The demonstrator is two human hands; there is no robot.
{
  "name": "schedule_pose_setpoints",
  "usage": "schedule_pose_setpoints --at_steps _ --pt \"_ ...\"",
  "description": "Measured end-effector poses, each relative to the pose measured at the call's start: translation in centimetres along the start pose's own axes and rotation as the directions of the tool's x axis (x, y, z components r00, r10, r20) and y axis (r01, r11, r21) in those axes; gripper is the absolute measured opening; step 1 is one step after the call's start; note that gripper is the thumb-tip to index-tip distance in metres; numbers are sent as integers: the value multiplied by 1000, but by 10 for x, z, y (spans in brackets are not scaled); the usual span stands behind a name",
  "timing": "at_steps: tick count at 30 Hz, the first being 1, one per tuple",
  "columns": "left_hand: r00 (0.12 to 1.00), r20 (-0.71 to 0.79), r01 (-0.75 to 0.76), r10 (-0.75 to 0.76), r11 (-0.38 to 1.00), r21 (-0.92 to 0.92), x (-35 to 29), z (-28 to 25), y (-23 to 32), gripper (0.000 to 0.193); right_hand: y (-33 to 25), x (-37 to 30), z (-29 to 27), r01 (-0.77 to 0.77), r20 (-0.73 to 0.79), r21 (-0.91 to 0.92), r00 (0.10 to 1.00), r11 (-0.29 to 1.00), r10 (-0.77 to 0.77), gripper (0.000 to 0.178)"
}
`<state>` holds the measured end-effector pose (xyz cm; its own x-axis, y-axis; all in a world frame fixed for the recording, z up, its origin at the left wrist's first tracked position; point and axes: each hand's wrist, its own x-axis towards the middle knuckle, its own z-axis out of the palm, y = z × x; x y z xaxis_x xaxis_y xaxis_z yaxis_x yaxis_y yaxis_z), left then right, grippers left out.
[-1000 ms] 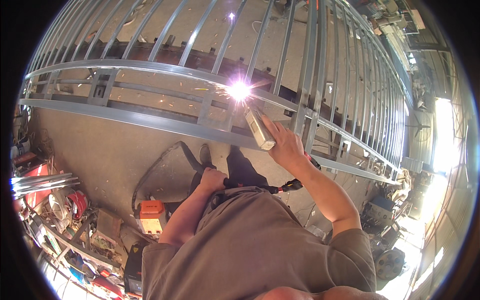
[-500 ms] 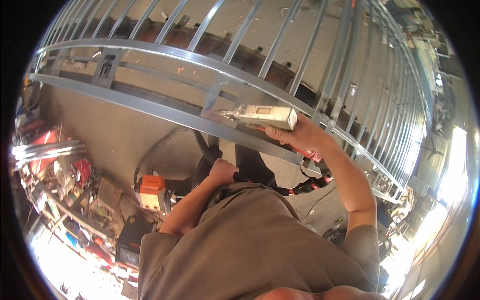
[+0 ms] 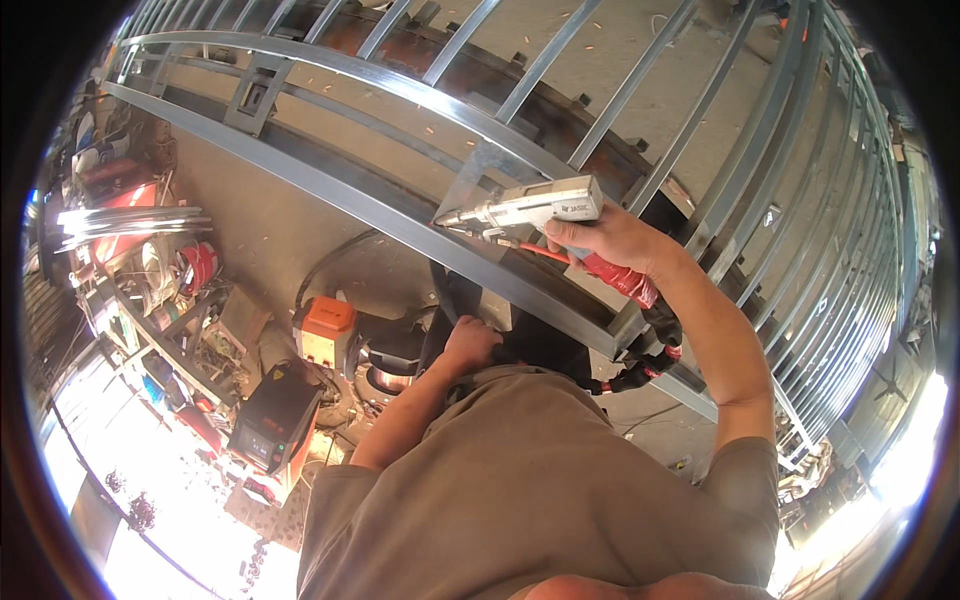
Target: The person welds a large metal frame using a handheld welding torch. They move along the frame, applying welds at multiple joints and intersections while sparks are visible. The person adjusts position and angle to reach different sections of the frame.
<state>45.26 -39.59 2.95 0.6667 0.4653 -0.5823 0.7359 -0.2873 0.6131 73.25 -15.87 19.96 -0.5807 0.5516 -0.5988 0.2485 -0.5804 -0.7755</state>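
My right hand (image 3: 610, 240) is wrapped around the red-taped handle of a silver handheld welding gun (image 3: 540, 204). The gun's narrow nozzle points left, its tip at or very near the upper edge of the lower rail of a metal railing frame (image 3: 330, 185), beside a flat upright plate (image 3: 474, 178). A thin orange-red tube (image 3: 543, 250) runs under the gun. Close to my waist, my left hand (image 3: 472, 343) is closed on what looks like a black cable, mostly hidden by fist, dark trousers and shirt. A black-and-red wrapped cable (image 3: 660, 335) hangs from the gun's handle.
Shiny parallel bars (image 3: 640, 90) of the railing spread ahead and right. Behind them lies a rusty beam (image 3: 560, 135). An orange-topped machine (image 3: 325, 330) and a black-and-orange unit (image 3: 275, 425) stand at left, near a cluttered rack (image 3: 140, 330) and a bundle of metal rods (image 3: 135, 225).
The view has shifted, so the railing and machines sit differently in the picture. The gun has turned slightly, showing more of its side and red handle. Both hands keep their grips.
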Motion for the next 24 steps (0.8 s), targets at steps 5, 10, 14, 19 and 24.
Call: schedule_pose_setpoints --at_steps 5,10,14,19,24 --pt "998 53 37 -38 999 6 5 -7 12 21 1 2 1 21 3 -2 1000 1000 -21 54" --pt "995 86 55 -55 998 9 4 -12 17 22 3 3 3 36 7 -8 999 999 -36 59" --pt "990 137 43 -46 999 29 7 -7 14 27 3 3 3 29 19 -20 999 999 -28 58" --pt "994 100 39 -42 999 29 6 -2 14 27 0 0 3 3 20 17 1000 1000 -3 56" --pt "993 110 43 -46 999 24 5 -3 17 25 -2 -4 3 -19 13 19 1000 1000 19 55"
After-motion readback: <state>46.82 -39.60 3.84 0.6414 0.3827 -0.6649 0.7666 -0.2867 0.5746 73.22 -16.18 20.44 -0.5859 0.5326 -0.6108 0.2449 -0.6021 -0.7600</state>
